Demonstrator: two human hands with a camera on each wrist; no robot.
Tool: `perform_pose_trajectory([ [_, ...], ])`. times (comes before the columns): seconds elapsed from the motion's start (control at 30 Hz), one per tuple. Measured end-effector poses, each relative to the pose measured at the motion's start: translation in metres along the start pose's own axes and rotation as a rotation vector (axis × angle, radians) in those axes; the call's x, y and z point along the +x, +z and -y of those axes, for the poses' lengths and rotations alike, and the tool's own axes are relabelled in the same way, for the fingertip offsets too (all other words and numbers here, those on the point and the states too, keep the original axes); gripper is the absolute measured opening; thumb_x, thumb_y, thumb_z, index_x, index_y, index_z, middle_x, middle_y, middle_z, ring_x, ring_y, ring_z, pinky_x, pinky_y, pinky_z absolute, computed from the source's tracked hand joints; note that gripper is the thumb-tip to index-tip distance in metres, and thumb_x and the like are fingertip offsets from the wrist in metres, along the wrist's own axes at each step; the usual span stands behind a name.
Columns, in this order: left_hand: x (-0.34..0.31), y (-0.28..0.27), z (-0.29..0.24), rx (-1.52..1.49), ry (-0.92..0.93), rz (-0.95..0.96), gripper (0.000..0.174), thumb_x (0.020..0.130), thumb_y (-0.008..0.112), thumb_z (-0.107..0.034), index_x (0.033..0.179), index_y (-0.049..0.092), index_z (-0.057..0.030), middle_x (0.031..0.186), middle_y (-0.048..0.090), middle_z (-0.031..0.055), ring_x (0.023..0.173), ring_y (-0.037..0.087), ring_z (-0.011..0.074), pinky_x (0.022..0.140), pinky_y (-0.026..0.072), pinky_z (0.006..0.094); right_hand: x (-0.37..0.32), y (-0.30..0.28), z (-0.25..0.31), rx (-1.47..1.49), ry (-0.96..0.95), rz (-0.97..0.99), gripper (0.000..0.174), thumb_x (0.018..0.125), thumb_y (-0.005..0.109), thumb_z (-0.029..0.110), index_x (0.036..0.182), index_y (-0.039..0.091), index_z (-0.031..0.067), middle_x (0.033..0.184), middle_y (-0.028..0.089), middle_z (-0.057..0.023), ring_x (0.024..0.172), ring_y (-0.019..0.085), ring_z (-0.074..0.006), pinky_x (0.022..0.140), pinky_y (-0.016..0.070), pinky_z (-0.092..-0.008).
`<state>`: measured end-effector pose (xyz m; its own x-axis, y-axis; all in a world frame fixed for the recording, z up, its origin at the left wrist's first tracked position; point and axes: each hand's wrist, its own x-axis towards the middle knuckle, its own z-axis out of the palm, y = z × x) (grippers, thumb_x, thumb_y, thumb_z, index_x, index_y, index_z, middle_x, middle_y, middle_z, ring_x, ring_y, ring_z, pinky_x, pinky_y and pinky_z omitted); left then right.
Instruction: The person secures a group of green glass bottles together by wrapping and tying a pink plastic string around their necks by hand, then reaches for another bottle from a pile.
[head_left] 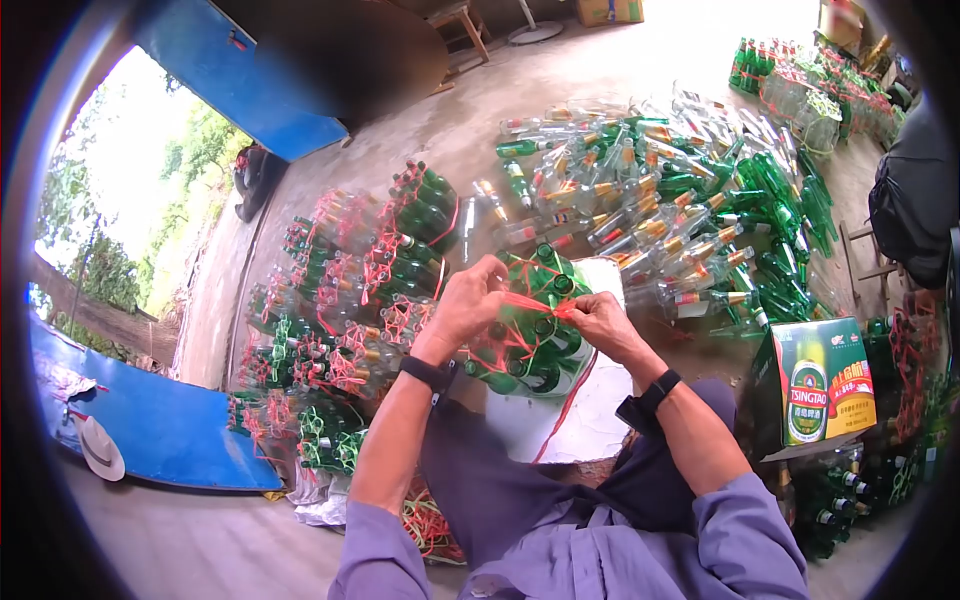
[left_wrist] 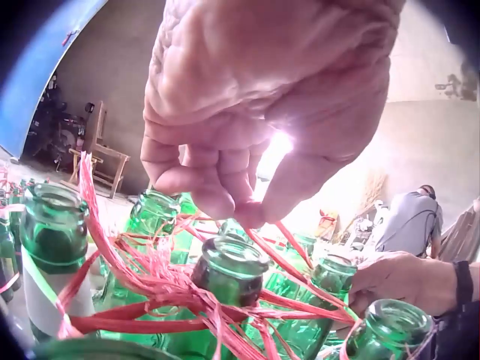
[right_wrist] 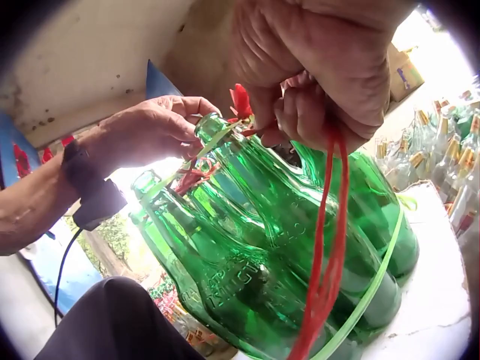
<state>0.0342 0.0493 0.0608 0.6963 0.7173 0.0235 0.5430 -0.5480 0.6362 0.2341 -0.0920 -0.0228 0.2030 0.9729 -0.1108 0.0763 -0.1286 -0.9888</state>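
A bundle of green glass bottles stands on a white-topped block before the person's knees. Red plastic twine winds around the bottle necks, and a green strap circles the bundle's side. Over the necks, the left hand pinches a strand of the twine between thumb and fingertips. The right hand, at the bundle's right, grips the same red twine with curled fingers; a doubled length hangs from it down across the bottles. Twine stretches between both hands in the head view.
Loose bottles lie heaped beyond the block. Tied bottle bundles stand at the left. At the right is a Tsingtao carton, with more bottles beneath. A tangle of twine lies by the left leg; a stool stands at far right.
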Motion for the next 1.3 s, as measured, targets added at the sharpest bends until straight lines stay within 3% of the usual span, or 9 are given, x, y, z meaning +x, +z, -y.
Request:
perform_pose_trajectory([
  [0.37, 0.029, 0.021, 0.015, 0.036, 0.079, -0.125, 0.009, 0.081, 0.062, 0.002, 0.087, 0.069, 0.0024, 0.076, 0.071, 0.0148, 0.072, 0.071, 0.0197, 0.068, 0.0545, 0.0342, 0.004, 0.017, -0.006, 0.039, 0.000, -0.092, 0.027, 0.090, 0.061, 0.018, 0.096, 0.080, -0.0008, 0.068, 0.069, -0.0056, 0.064, 0.058, -0.0091, 0.060, 0.0487, -0.0315],
  [0.47, 0.035, 0.026, 0.022, 0.012, 0.081, -0.128, 0.013, 0.080, 0.063, 0.001, 0.087, 0.073, 0.0010, 0.078, 0.073, 0.0163, 0.074, 0.073, 0.0222, 0.070, 0.0561, 0.0341, 0.001, 0.017, 0.000, 0.021, 0.021, -0.145, 0.029, 0.090, 0.064, 0.023, 0.092, 0.079, -0.0013, 0.065, 0.068, -0.0066, 0.062, 0.058, -0.0092, 0.059, 0.0493, -0.0323],
  [0.63, 0.031, 0.024, 0.023, 0.204, 0.114, -0.110, 0.018, 0.078, 0.062, 0.001, 0.090, 0.077, -0.0007, 0.083, 0.074, 0.0166, 0.078, 0.074, 0.0278, 0.075, 0.0572, 0.0355, -0.003, 0.013, -0.006, -0.041, 0.195, -0.110, 0.050, 0.090, 0.071, 0.039, 0.068, 0.070, -0.0062, 0.053, 0.059, -0.0075, 0.053, 0.052, -0.0107, 0.052, 0.0461, -0.0358],
  [0.77, 0.023, 0.022, 0.027, 0.149, 0.133, -0.107, 0.020, 0.079, 0.061, 0.003, 0.089, 0.077, -0.0007, 0.086, 0.074, 0.0172, 0.080, 0.074, 0.0277, 0.076, 0.0572, 0.0361, -0.011, 0.011, -0.010, -0.113, 0.125, -0.122, 0.054, 0.088, 0.072, 0.039, 0.064, 0.065, -0.0075, 0.051, 0.056, -0.0095, 0.052, 0.050, -0.0120, 0.052, 0.0455, -0.0379],
  [0.93, -0.001, 0.028, 0.010, 0.110, 0.128, -0.192, 0.035, 0.081, 0.061, 0.000, 0.114, 0.072, 0.0034, 0.107, 0.074, 0.0203, 0.100, 0.071, 0.0309, 0.091, 0.0554, 0.0384, -0.021, 0.007, -0.013, -0.139, 0.092, -0.148, 0.050, 0.087, 0.073, 0.037, 0.065, 0.066, -0.0074, 0.050, 0.054, -0.0139, 0.049, 0.049, -0.0153, 0.053, 0.0461, -0.0401],
  [0.97, -0.011, 0.025, 0.001, 0.225, 0.158, -0.142, 0.054, 0.082, 0.068, -0.011, 0.132, 0.061, 0.0057, 0.124, 0.067, 0.0244, 0.117, 0.064, 0.0360, 0.106, 0.0485, 0.0423, -0.022, 0.008, -0.014, -0.138, 0.090, -0.150, 0.050, 0.087, 0.073, 0.037, 0.065, 0.066, -0.0074, 0.050, 0.054, -0.0139, 0.049, 0.049, -0.0153, 0.053, 0.0461, -0.0401],
  [1.03, -0.032, 0.032, -0.024, 0.247, 0.182, -0.171, 0.062, 0.081, 0.072, -0.018, 0.137, 0.057, 0.0053, 0.129, 0.064, 0.0261, 0.123, 0.060, 0.0387, 0.109, 0.0456, 0.0435, -0.024, 0.008, -0.015, -0.175, 0.031, -0.151, 0.049, 0.088, 0.072, 0.037, 0.067, 0.067, -0.0073, 0.052, 0.058, -0.0159, 0.049, 0.055, -0.0182, 0.054, 0.0482, -0.0407],
  [1.1, -0.047, 0.043, -0.041, 0.307, 0.140, -0.135, 0.089, 0.078, 0.081, -0.039, 0.147, 0.045, 0.0038, 0.144, 0.052, 0.0307, 0.135, 0.050, 0.0449, 0.114, 0.0403, 0.0483, -0.028, 0.009, -0.011, -0.164, -0.014, -0.164, 0.048, 0.088, 0.072, 0.037, 0.068, 0.068, -0.0070, 0.054, 0.060, -0.0172, 0.049, 0.058, -0.0203, 0.054, 0.0495, -0.0412],
  [1.3, -0.059, 0.096, -0.027, 0.526, 0.101, -0.217, 0.096, 0.080, 0.081, -0.042, 0.153, 0.036, -0.0001, 0.161, 0.035, 0.0224, 0.147, 0.037, 0.0344, 0.111, 0.0302, 0.0530, -0.031, 0.008, -0.017, -0.237, -0.123, -0.189, 0.047, 0.090, 0.071, 0.037, 0.071, 0.070, -0.0052, 0.058, 0.064, -0.0192, 0.051, 0.064, -0.0257, 0.056, 0.0522, -0.0420],
])
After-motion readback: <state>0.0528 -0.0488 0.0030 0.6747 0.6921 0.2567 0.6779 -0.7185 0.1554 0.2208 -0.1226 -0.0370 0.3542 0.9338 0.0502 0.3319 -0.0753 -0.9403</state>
